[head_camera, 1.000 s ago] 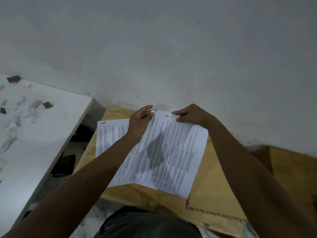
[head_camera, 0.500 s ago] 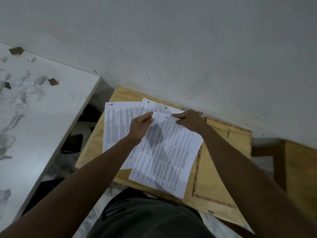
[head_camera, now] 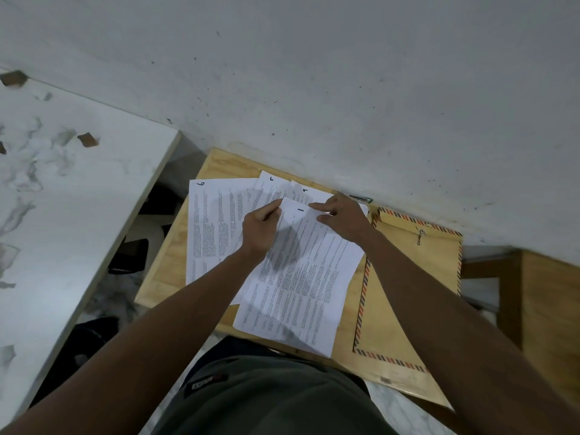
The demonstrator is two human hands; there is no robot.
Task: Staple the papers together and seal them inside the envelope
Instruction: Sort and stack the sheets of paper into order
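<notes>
Several printed sheets lie fanned out on a small wooden table [head_camera: 175, 265]. The top sheet [head_camera: 307, 277], hand-marked "1", is gripped at its upper left corner by my left hand [head_camera: 262, 232] and at its upper right edge by my right hand [head_camera: 340, 219]. A sheet marked "6" [head_camera: 213, 227] lies to the left, and two more numbered sheets [head_camera: 273, 186] poke out behind. A brown envelope [head_camera: 417, 277] with a red-and-black striped border and a string clasp lies flat at the right, partly under my right forearm. A small dark object, possibly the stapler [head_camera: 361, 198], sits against the wall.
A grey wall [head_camera: 345, 89] rises right behind the table. A white marble-patterned surface [head_camera: 62, 199] stands to the left with small brown scraps on it. Dark objects [head_camera: 131, 255] lie on the floor in the gap. Another wooden piece [head_camera: 549, 293] stands at the right.
The camera view has tilted down and pulled back, so the envelope and the back sheets show in full. Both hands stay on the top corners of sheet "1", which has slid slightly toward me.
</notes>
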